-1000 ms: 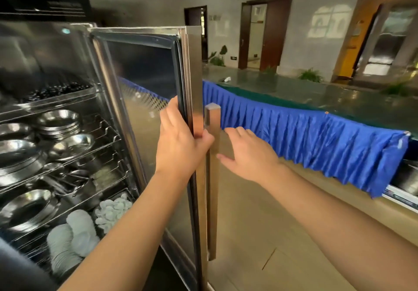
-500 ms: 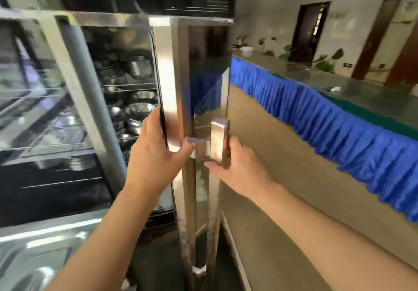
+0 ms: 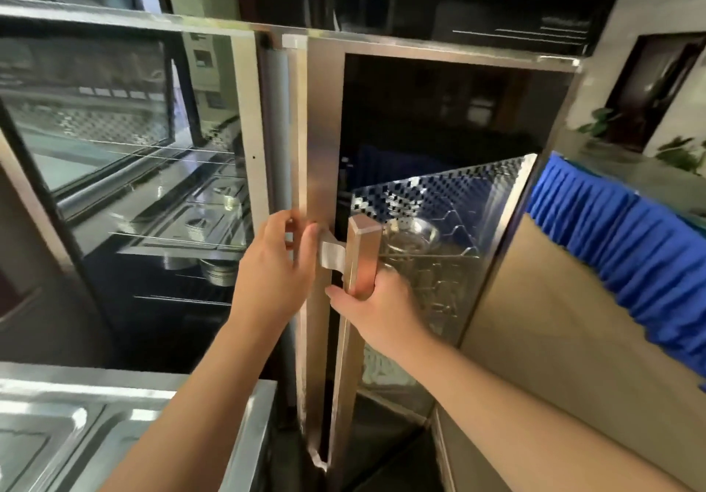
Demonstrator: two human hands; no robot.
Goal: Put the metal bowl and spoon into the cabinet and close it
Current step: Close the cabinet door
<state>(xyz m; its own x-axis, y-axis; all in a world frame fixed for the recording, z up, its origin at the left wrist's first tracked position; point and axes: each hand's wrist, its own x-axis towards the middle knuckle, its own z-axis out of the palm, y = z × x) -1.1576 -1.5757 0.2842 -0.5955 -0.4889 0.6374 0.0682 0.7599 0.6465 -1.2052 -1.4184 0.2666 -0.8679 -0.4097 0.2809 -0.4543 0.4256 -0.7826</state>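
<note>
Okay so only one view here, the head camera looking at the front of the cabinet (image 3: 439, 48). The right-hand door (image 3: 321, 170) is swung almost home, its metal edge sitting just beside the middle post. The long vertical bar handle (image 3: 361, 258) runs straight up and down, and the right hand (image 3: 372, 308) is clenched around it from the right side, fingers curled behind the bar, thumb across the front. The left hand (image 3: 277, 262) isn't gripping anything; its fingers are loosely curled and resting against the door's edge strip, just left of the handle bracket. So the right hand is the one on the handle and the nearer one for the final push, which I'd guess goes straight in toward the cabinet.

The metal bowl (image 3: 414, 233) looks like it's already inside: I can make out a shiny bowl on a wire rack through the glass, just right of the handle. The spoon I honestly can't pick out through the reflections.

Compared with a second ago, the door was wide open with racks of bowls in plain sight, and the right hand was open-palmed next to the handle rather than wrapped on it. Half a second ago it was halfway round. Now it's nearly shut, maybe not latched.
</note>
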